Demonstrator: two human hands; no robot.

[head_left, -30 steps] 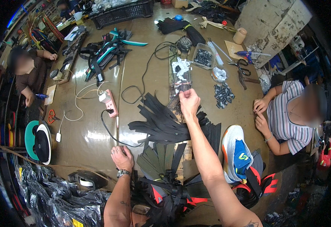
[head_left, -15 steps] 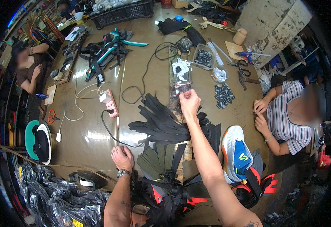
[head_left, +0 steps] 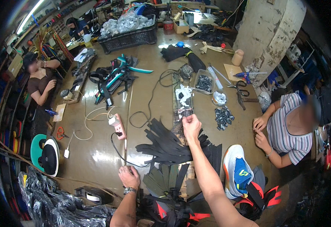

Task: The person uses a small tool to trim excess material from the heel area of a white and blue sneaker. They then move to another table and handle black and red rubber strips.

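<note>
My left hand (head_left: 129,177) lies on the table's near part with its fingers stretched out, holding nothing. My right hand (head_left: 191,127) is closed in a pinch at the near end of a narrow board (head_left: 177,102) topped with white scraps (head_left: 183,93). What sits between those fingertips is too small to make out. Just below and left of it, black straps (head_left: 163,142) fan out in a pile. Olive-green straps (head_left: 159,179) lie nearer to me, beside my left hand. A white and blue shoe (head_left: 236,172) stands right of my right forearm, next to red and black straps (head_left: 262,195).
Small black pieces (head_left: 224,118) lie right of the board, near a clear tub (head_left: 204,82) of more. Scissors (head_left: 239,87) and a blue glue gun (head_left: 245,76) are beyond. A pink power strip (head_left: 119,126) trails cords at left. A co-worker in stripes (head_left: 292,125) sits at right.
The view has tilted up, so more of the far end shows and the table things appear lower. My right hand keeps its pinch by the board; my left hand still rests on the table.
</note>
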